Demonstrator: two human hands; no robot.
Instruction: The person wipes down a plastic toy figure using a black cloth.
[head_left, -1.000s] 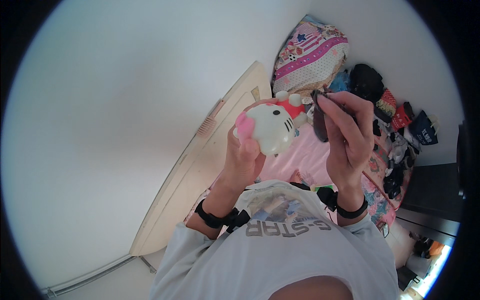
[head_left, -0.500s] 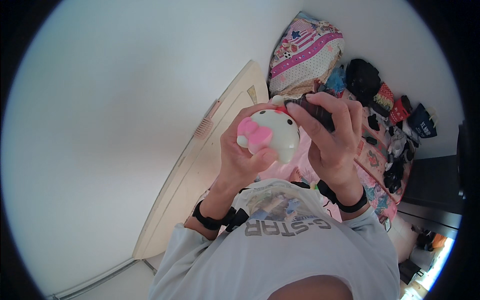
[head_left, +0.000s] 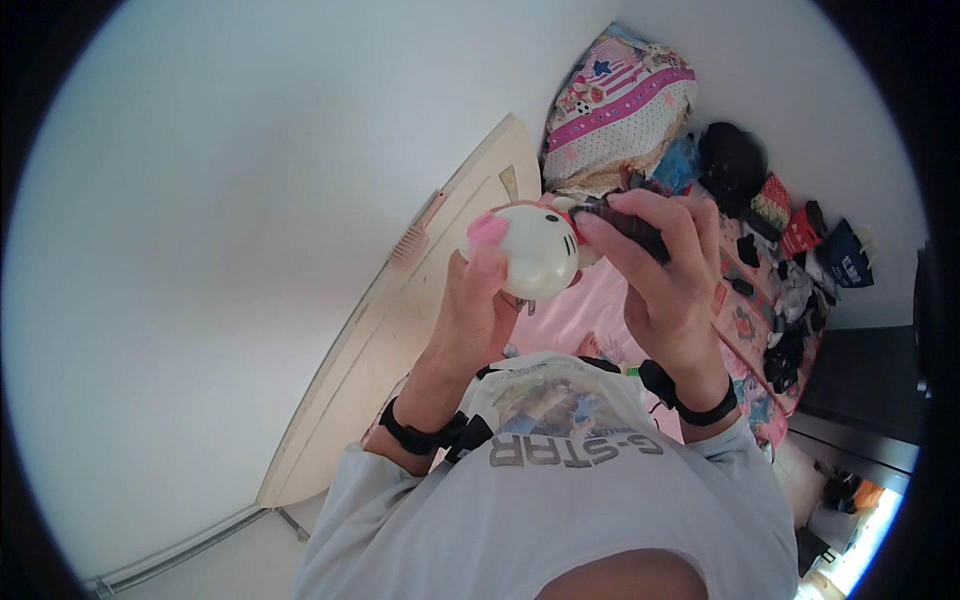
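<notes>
Behind my hands, a patterned pillow [head_left: 620, 115] and dark clothes [head_left: 790, 250] crowd the pink bed [head_left: 580, 315]. My left hand [head_left: 480, 310] cups a white cat toy [head_left: 535, 250] from below; my right hand [head_left: 665, 270] clamps a dark object [head_left: 625, 222] against its side.

Home bedroom: bed with pink sheet [head_left: 585, 315], patterned pillow [head_left: 620, 115] far right, clothes and bags [head_left: 790, 250] strewn along right side, pale wooden headboard [head_left: 400, 330], plain white wall [head_left: 250, 200].
</notes>
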